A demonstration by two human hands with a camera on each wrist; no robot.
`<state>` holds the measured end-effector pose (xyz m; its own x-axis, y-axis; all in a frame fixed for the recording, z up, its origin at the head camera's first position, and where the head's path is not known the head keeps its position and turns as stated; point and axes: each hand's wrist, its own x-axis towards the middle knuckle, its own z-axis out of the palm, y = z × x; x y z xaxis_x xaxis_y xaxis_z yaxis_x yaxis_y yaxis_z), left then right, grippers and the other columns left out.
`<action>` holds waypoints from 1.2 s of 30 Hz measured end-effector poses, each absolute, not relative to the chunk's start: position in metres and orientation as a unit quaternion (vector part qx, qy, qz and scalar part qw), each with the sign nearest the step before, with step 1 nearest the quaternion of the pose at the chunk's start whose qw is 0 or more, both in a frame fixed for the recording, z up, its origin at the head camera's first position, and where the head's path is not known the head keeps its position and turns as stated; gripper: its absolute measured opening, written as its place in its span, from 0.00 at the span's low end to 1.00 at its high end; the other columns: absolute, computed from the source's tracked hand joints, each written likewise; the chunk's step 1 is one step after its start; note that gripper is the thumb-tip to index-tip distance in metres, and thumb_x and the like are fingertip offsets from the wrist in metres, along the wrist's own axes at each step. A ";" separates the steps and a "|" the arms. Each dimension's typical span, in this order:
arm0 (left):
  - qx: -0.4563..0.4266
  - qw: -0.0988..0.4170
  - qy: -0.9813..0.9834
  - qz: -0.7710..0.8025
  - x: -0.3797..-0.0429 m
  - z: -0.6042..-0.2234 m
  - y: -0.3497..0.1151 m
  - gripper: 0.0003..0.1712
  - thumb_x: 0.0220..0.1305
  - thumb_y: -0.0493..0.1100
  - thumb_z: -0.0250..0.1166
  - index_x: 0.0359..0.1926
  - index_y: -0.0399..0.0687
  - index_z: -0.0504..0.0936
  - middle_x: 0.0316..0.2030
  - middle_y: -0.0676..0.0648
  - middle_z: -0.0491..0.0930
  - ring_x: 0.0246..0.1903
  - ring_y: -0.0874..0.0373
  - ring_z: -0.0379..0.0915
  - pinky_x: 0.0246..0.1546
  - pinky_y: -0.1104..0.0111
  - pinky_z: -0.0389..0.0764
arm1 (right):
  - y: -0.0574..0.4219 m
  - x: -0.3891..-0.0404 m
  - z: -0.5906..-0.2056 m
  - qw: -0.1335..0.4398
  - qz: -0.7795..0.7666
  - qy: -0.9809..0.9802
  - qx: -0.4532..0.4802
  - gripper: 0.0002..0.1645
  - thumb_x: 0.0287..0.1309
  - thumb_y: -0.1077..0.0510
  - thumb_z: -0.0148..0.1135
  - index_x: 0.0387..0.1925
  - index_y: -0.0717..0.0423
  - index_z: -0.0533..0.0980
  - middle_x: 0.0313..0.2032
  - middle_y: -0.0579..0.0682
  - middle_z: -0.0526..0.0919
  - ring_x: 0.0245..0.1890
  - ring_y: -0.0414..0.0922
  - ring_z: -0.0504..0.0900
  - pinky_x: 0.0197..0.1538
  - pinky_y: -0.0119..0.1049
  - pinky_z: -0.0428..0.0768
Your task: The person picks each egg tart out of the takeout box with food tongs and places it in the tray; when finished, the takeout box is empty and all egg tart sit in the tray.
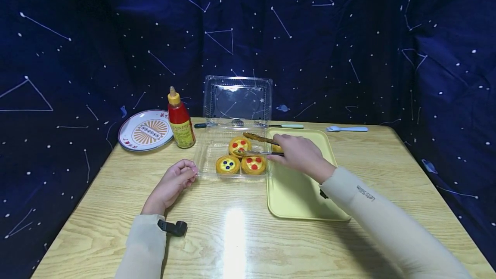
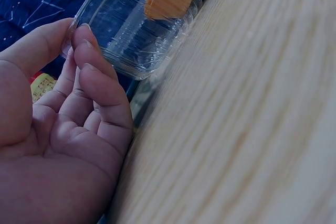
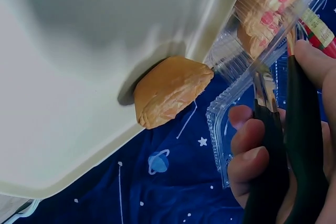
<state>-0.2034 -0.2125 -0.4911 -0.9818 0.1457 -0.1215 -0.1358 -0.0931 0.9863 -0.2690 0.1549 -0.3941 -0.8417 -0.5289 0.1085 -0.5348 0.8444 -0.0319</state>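
Reaching over the pale yellow tray (image 1: 298,195), the right hand (image 1: 300,154) grips a pair of tongs (image 1: 260,138), its fingers and thumb curled round the dark handles. The two arms of the tongs stand apart, one tip by the far side of the rear tart (image 1: 237,144), the other by its near side; whether they touch the pastry cannot be told. That tart, dotted with red, sits in a clear plastic container (image 1: 206,158) together with two more at the front: a blue-dotted tart (image 1: 226,166) to the left and another red-dotted tart (image 1: 253,167) to the right.

The left hand (image 1: 174,183) pinches the container's near left corner between thumb and fingertips. The container's clear lid (image 1: 237,100) stands raised at the back. A single tart (image 3: 170,95) rests on the tray near its far left corner, partly hidden by the right hand in the head view.

On the tabletop (image 1: 193,236), left of the container, stands a red sauce bottle (image 1: 180,119) with a yellow cap, just beside a patterned plate (image 1: 127,134). A light blue fork (image 1: 348,129) lies beyond the tray, before a dark blue curtain (image 1: 341,38) printed with constellations.
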 end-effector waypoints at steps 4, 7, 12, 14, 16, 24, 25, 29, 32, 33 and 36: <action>0.003 0.097 0.666 0.740 -0.204 -0.491 -0.212 0.10 0.70 0.41 0.62 0.46 0.43 0.71 0.30 0.51 0.76 0.31 0.59 0.70 0.32 0.70 0.72 | 0.151 -0.271 -0.395 0.032 0.027 -0.962 0.269 0.29 0.57 0.31 0.64 0.44 0.49 0.75 0.31 0.44 0.79 0.19 0.43 0.73 0.20 0.40 0.70; 0.000 0.096 0.666 0.740 -0.204 -0.491 -0.212 0.10 0.70 0.41 0.62 0.46 0.43 0.71 0.30 0.51 0.76 0.31 0.59 0.70 0.33 0.70 0.72 | 0.148 -0.271 -0.395 0.021 0.028 -0.963 0.268 0.28 0.57 0.31 0.64 0.41 0.49 0.74 0.29 0.44 0.77 0.20 0.44 0.73 0.20 0.41 0.69; -0.005 0.097 0.666 0.740 -0.205 -0.492 -0.213 0.11 0.70 0.41 0.62 0.46 0.42 0.70 0.30 0.51 0.76 0.31 0.59 0.70 0.33 0.70 0.73 | 0.143 -0.270 -0.395 0.012 0.028 -0.963 0.268 0.28 0.58 0.31 0.63 0.41 0.49 0.73 0.29 0.45 0.77 0.22 0.45 0.74 0.21 0.43 0.70; -0.006 0.098 0.666 0.739 -0.205 -0.493 -0.213 0.11 0.70 0.41 0.63 0.46 0.42 0.70 0.30 0.51 0.76 0.31 0.58 0.70 0.33 0.70 0.73 | 0.142 -0.270 -0.395 0.011 0.026 -0.964 0.266 0.28 0.58 0.31 0.62 0.42 0.49 0.74 0.30 0.45 0.77 0.22 0.45 0.74 0.22 0.43 0.71; -0.007 0.098 0.667 0.739 -0.205 -0.493 -0.213 0.11 0.70 0.41 0.63 0.46 0.42 0.71 0.30 0.51 0.76 0.31 0.58 0.70 0.33 0.70 0.73 | 0.141 -0.270 -0.396 0.010 0.025 -0.964 0.264 0.28 0.58 0.30 0.62 0.42 0.49 0.73 0.30 0.46 0.78 0.22 0.45 0.75 0.22 0.43 0.71; -0.006 0.095 0.670 0.737 -0.205 -0.492 -0.213 0.12 0.70 0.42 0.63 0.46 0.42 0.70 0.30 0.51 0.75 0.31 0.59 0.69 0.33 0.70 0.72 | 0.140 -0.270 -0.399 0.033 0.021 -0.961 0.273 0.27 0.60 0.32 0.62 0.41 0.51 0.74 0.30 0.46 0.78 0.22 0.46 0.75 0.21 0.43 0.72; -0.006 0.095 0.669 0.737 -0.205 -0.492 -0.213 0.11 0.70 0.42 0.63 0.46 0.42 0.70 0.30 0.51 0.75 0.31 0.59 0.69 0.33 0.70 0.72 | 0.140 -0.270 -0.399 0.036 0.020 -0.961 0.275 0.26 0.60 0.33 0.62 0.41 0.51 0.74 0.29 0.46 0.77 0.21 0.46 0.75 0.21 0.43 0.72; -0.007 0.100 0.666 0.740 -0.205 -0.493 -0.213 0.11 0.70 0.41 0.63 0.46 0.42 0.70 0.30 0.51 0.75 0.31 0.59 0.69 0.32 0.70 0.72 | 0.140 -0.269 -0.401 0.037 0.015 -0.960 0.278 0.25 0.62 0.34 0.61 0.42 0.51 0.74 0.30 0.46 0.78 0.20 0.46 0.75 0.20 0.43 0.72; -0.008 0.102 0.665 0.740 -0.205 -0.494 -0.213 0.11 0.70 0.41 0.63 0.46 0.42 0.70 0.30 0.51 0.75 0.31 0.59 0.70 0.33 0.70 0.73 | 0.142 -0.267 -0.401 0.038 0.014 -0.961 0.274 0.26 0.63 0.34 0.60 0.43 0.51 0.73 0.30 0.47 0.78 0.18 0.45 0.73 0.19 0.41 0.71; -0.008 0.101 0.666 0.739 -0.205 -0.494 -0.213 0.12 0.70 0.42 0.63 0.46 0.42 0.70 0.30 0.51 0.75 0.31 0.59 0.70 0.33 0.70 0.73 | 0.143 -0.266 -0.400 0.041 0.014 -0.961 0.274 0.26 0.63 0.34 0.60 0.44 0.52 0.73 0.31 0.48 0.79 0.18 0.45 0.72 0.19 0.41 0.71; -0.007 0.099 0.668 0.738 -0.204 -0.493 -0.213 0.12 0.70 0.42 0.63 0.46 0.42 0.70 0.30 0.51 0.76 0.32 0.59 0.70 0.33 0.70 0.73 | 0.147 -0.264 -0.398 0.053 0.015 -0.960 0.275 0.26 0.63 0.35 0.60 0.45 0.52 0.73 0.31 0.49 0.80 0.17 0.45 0.71 0.18 0.40 0.71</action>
